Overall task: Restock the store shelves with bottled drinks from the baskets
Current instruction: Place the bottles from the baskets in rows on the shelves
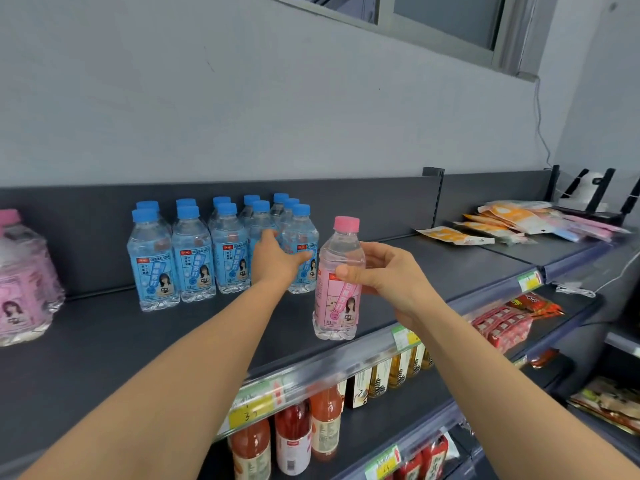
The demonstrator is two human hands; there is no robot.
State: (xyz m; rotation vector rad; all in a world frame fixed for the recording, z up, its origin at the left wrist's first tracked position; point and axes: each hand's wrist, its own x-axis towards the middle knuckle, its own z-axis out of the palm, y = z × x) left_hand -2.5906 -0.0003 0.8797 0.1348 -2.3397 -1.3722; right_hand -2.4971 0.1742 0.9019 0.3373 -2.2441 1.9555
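My right hand [388, 275] grips the pink-capped bottle [337, 278] upright near the shelf's [138, 341] front edge, just right of the blue-capped bottles [194, 251]; my left hand [277, 258] seems curled round one of those; the other pink bottles [20, 282] stand far left.

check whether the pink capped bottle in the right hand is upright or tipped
Upright: the clear plastic bottle with pink cap and label has its cap on top, base down, in the right hand's grip.

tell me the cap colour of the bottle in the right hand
Pink cap, clearest in the head view.
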